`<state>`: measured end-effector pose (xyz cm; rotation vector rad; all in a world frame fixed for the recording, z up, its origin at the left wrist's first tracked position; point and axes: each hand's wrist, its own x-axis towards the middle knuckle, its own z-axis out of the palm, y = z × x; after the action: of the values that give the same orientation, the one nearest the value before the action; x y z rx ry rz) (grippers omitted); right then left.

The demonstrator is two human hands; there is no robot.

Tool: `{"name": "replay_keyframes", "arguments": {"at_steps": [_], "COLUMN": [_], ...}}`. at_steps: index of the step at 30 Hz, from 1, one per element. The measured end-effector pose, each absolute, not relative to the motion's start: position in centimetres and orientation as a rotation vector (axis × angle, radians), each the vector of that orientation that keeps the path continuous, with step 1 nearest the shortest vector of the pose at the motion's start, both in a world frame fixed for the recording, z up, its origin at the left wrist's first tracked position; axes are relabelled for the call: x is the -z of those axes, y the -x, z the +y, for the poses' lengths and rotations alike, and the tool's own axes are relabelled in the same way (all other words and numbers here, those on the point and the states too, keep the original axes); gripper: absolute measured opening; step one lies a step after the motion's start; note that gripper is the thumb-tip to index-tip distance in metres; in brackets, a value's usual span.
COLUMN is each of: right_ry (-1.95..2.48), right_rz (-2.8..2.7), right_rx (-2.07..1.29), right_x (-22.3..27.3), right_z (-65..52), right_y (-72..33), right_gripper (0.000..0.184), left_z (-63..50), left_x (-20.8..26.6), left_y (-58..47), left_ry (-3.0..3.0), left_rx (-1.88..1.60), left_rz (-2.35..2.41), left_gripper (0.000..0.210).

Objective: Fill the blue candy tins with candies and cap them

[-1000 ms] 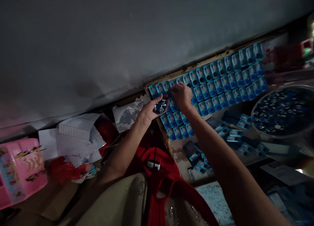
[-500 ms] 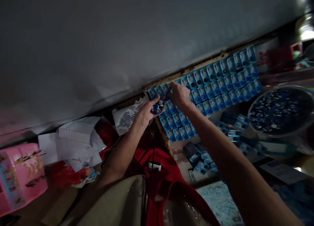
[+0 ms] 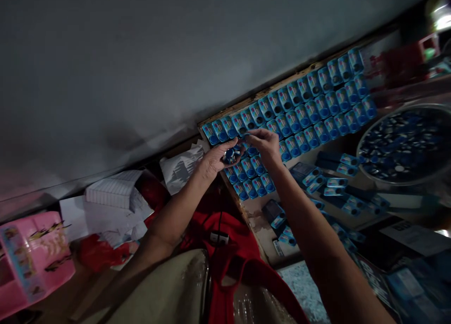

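My left hand (image 3: 220, 157) is cupped palm up around several small round blue-and-silver pieces (image 3: 231, 155). Close by its fingertips is my right hand (image 3: 263, 143), thumb and fingers pinched together; whatever sits in the pinch is too small and dark to make out. Both hands are over rows of small blue packs (image 3: 295, 119), each with a round spot near its lower end. In the top row, the leftmost packs (image 3: 211, 134) show bright blue spots, while those farther right (image 3: 278, 103) show dark ones. My hands and right forearm hide some packs in the lower rows.
On the right stands a wide clear bowl (image 3: 362, 162) of small blue-and-silver pieces. Loose blue packs (image 3: 336, 183) lie scattered before it. A wall rises behind the board's wooden edge (image 3: 260, 97). Papers (image 3: 109, 190) and a pink container (image 3: 45, 263) are at left.
My right hand has drawn back from the top row of packs toward my left hand, uncovering packs there. The left hand stays cupped around the pieces. The view has shifted slightly.
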<state>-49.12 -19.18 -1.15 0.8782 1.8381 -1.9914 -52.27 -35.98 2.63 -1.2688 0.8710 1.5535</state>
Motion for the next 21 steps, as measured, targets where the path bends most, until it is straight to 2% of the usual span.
{"name": "replay_keyframes", "arguments": {"at_steps": [2,4,7,9,12,17,21], "right_ry": [-0.897,-0.750,-0.496,-0.426,-0.423,-0.410,-0.281], "right_rz": [2.179,2.444,2.528,2.510,2.456,2.421,2.544], "right_rx": [1.709,1.269,0.725,0.538,0.455,0.430,0.710], "right_x": [1.2,1.0,0.6,0.6,1.0,1.3,0.5], "right_z": [-18.9,-18.9,-19.5,-19.9,-19.9,-19.3,-19.0], "right_y": [50.1,51.6,53.8,55.0,56.4,57.5,55.8], "right_gripper": [0.017,0.013,0.018,0.021,0.020,0.031,0.017], "left_z": [-36.1,-36.5,-37.3,-37.8,-38.3,-38.5,-38.5], "left_x": [-2.7,-2.9,-3.0,-2.9,-2.4,-2.3,-2.5], "left_y": [52.5,52.7,53.2,53.6,54.0,54.2,54.1], "left_ry": [1.217,1.160,1.109,1.107,1.107,1.064,1.045], "left_rx": [-1.602,-1.671,-1.742,-1.767,-1.797,-1.796,-1.730], "left_rz": [0.900,0.920,0.912,0.882,0.827,0.787,0.803], "left_gripper": [0.017,0.019,0.027,0.030,0.034,0.037,0.039]}}
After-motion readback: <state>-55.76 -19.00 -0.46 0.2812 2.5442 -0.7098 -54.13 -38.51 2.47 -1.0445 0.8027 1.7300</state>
